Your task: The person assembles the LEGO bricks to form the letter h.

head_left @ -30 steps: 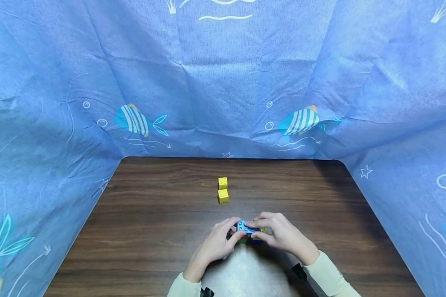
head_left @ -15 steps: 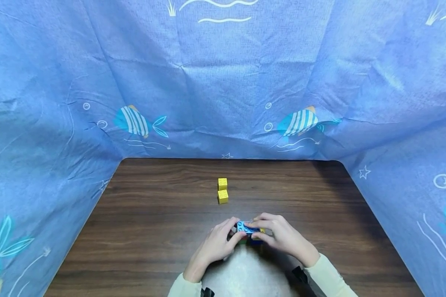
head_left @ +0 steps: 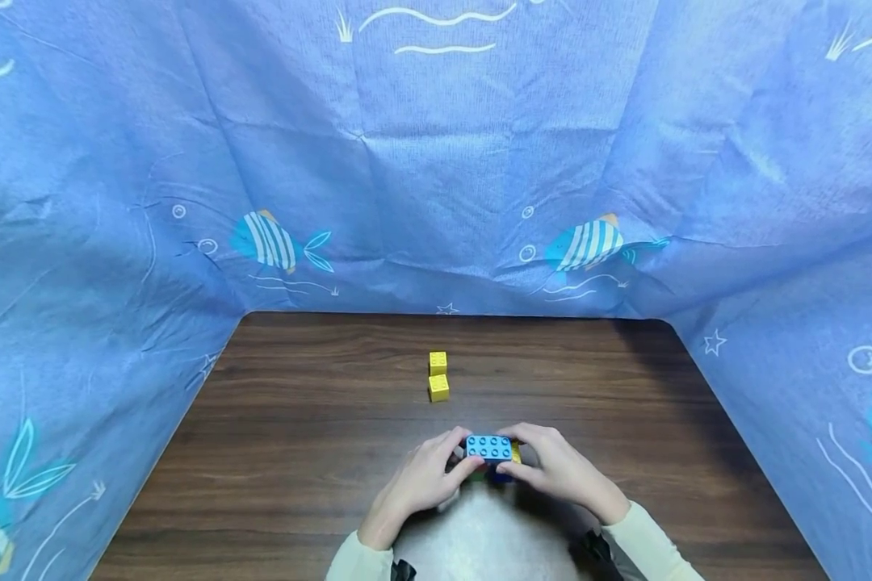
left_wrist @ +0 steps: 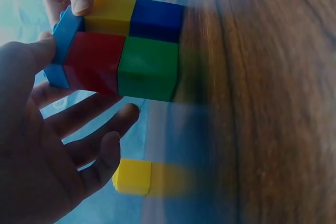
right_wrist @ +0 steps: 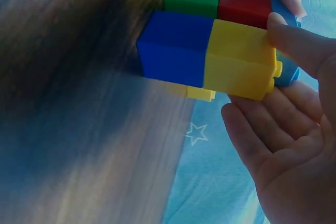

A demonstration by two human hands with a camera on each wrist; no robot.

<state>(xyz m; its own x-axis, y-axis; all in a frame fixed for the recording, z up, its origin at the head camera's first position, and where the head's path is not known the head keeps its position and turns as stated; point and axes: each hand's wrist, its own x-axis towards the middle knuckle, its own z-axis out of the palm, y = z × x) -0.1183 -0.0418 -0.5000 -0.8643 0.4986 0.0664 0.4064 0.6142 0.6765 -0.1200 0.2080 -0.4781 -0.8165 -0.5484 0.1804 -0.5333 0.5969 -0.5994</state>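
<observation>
In the lower middle of the head view, a light-blue brick, studs up in two rows of four, caps an upright little stack between the two hands on the dark wood-grain worktop. The left hand pinches its left end, thumb on the near side, while the other fingers fan out loosely beneath in the left wrist view. Under it a red brick sits on a green brick; just beside, a stacked yellow brick sits on a dark-blue brick, a pair of yellow studs showing bare. The right hand holds the other end in a narrow grip, its thumb tip at the edge of the stacked yellow brick, though it is hard to tell whether it presses the light-blue one too. Above the hands, near the frame's centre, stand a farther yellow brick and a nearer yellow brick (close together, one behind the other). A blue cloth printed with striped fish fills the upper frame.
</observation>
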